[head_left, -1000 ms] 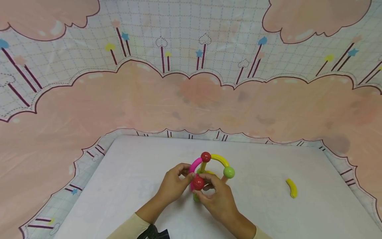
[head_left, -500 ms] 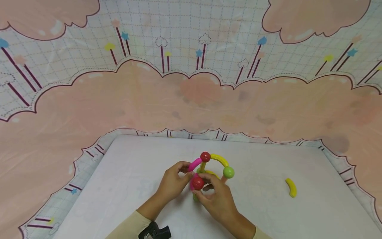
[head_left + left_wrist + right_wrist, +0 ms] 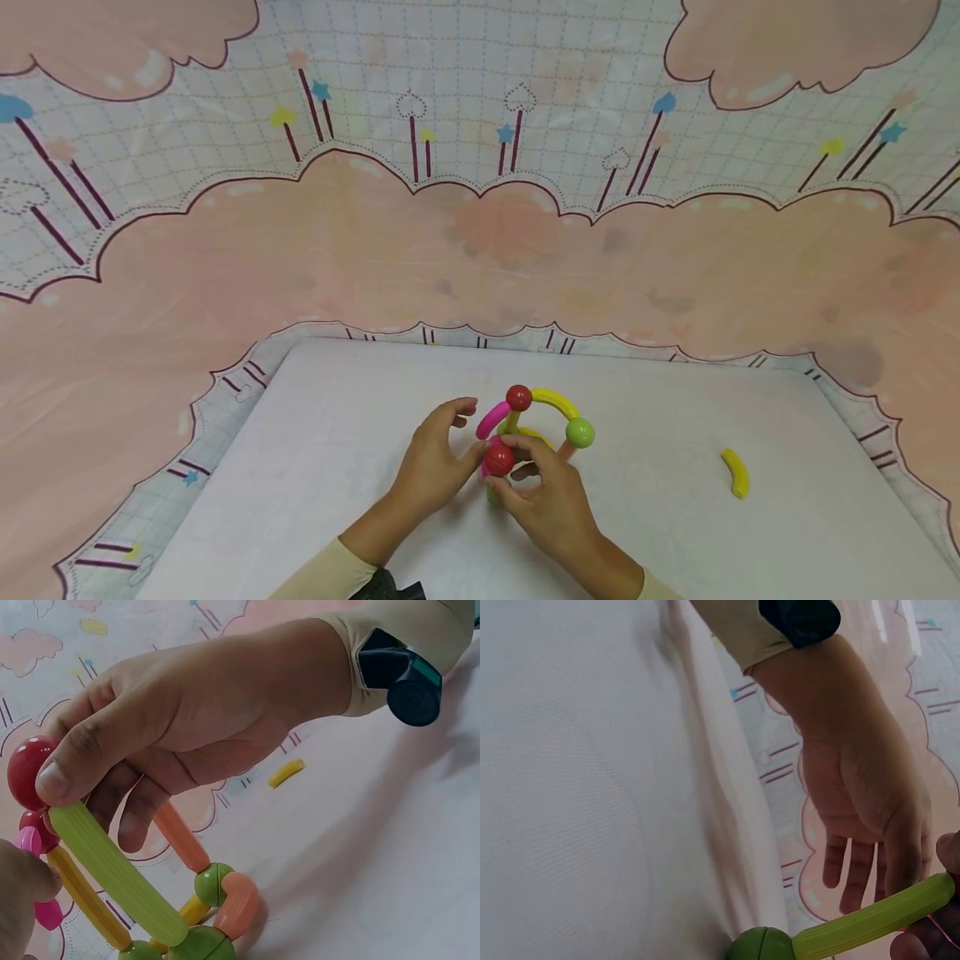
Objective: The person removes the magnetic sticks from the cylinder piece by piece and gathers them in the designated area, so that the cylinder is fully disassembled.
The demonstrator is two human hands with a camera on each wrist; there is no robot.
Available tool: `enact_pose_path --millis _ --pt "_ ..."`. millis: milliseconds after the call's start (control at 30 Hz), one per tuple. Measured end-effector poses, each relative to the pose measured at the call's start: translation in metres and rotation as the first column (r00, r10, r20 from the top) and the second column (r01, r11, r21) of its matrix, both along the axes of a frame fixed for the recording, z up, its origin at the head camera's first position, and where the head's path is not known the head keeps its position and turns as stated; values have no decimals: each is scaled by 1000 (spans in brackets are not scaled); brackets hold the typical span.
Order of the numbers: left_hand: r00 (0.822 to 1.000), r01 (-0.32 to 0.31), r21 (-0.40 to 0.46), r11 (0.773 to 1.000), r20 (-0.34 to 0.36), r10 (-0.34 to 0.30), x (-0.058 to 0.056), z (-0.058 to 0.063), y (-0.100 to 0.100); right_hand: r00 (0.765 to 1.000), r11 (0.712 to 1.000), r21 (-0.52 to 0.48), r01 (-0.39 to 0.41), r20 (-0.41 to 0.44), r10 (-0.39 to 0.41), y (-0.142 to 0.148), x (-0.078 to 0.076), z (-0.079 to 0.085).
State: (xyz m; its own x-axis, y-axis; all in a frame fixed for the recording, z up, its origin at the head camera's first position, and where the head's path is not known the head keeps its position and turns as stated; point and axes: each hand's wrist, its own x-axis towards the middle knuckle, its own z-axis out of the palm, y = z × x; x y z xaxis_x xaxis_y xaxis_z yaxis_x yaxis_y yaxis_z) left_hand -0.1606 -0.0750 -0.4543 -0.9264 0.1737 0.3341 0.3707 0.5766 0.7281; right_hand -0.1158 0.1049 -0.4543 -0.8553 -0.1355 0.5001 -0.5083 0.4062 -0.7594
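A frame of magnetic rods and balls stands mid-table. My right hand [image 3: 551,500] pinches its near red ball [image 3: 498,459] between thumb and forefinger. A light green rod [image 3: 120,874] slants down from that ball to a green ball [image 3: 202,945]. Beside it my left hand [image 3: 431,458] has its fingers lifted off and spread, with the thumb tip close to the red ball. A curved pink rod [image 3: 492,420] hangs from the far red ball [image 3: 518,397]. From there a curved yellow rod [image 3: 557,402] arcs to another green ball [image 3: 580,432].
One loose curved yellow rod [image 3: 736,474] lies on the white table [image 3: 337,392] to the right. Behind the table hangs a cloth backdrop [image 3: 375,258] printed with clouds. A black wrist camera [image 3: 386,587] shows at the left sleeve.
My left fingers have let go of the curved pink rod and opened away to the left. The right hand keeps its pinch on the red ball.
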Motion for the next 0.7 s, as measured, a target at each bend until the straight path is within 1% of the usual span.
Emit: enact_pose_path --millis 133,200,267,400,500,600,700 --pt "996 -2 -18 1000 -91 0 8 -1 0 1000 1000 7 2 7 -2 1 0 0" --pt "991 19 -9 1000 -132 -20 14 -1 -2 1000 1000 14 3 13 -4 1 0 1" --pt "987 53 12 999 -151 -50 21 -2 -3 1000 1000 21 7 16 -7 1 1 1" --pt "986 125 76 989 -121 -115 34 -5 -4 1000 1000 27 5 9 -5 2 1 1" --pt "983 164 99 982 -96 -155 40 -9 -4 1000 1000 22 -8 0 7 3 1 1" --pt "981 190 100 977 -59 -184 43 -11 -2 1000 1000 19 -16 -16 16 4 1 0" --pt "979 203 104 974 -5 -203 42 -12 1 999 1000 16 -22 -32 23 6 0 0"
